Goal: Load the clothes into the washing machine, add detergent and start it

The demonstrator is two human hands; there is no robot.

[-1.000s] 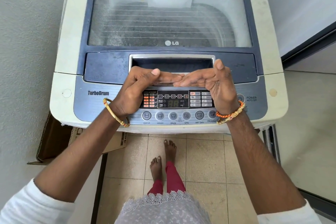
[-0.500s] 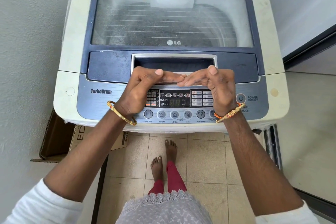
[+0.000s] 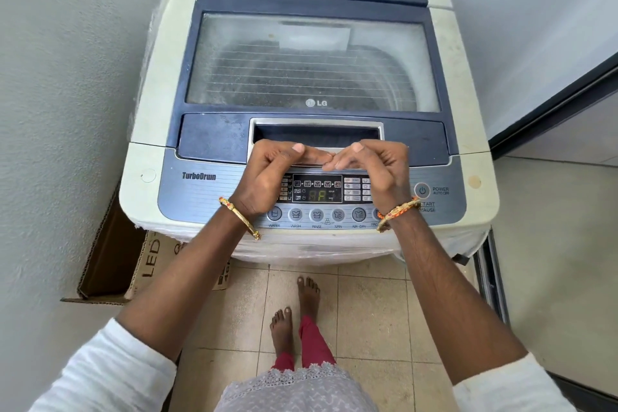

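Observation:
The top-loading washing machine [image 3: 150, 84] stands in front of me with its glass lid [image 3: 311, 60] down. Through the cloudy glass I make out only the dark drum. My left hand [image 3: 267, 174] and my right hand [image 3: 378, 167] hover over the front lip of the lid handle recess [image 3: 314, 134]. Their fingers are curled, the fingertips meet in the middle and the thumbs rest on the index fingers. Neither hand holds anything that I can see. Below them the control panel [image 3: 317, 192] shows a lit display. No clothes or detergent are in view.
The power button [image 3: 422, 191] sits at the panel's right end. An open cardboard box [image 3: 113, 261] leans between the machine and the left wall. A dark door frame [image 3: 551, 104] runs along the right. My bare feet [image 3: 294, 308] stand on the tiled floor.
Both hands stay at the handle lip, and the thumbs have folded down onto the fingers. My view has drawn back, showing more of the machine.

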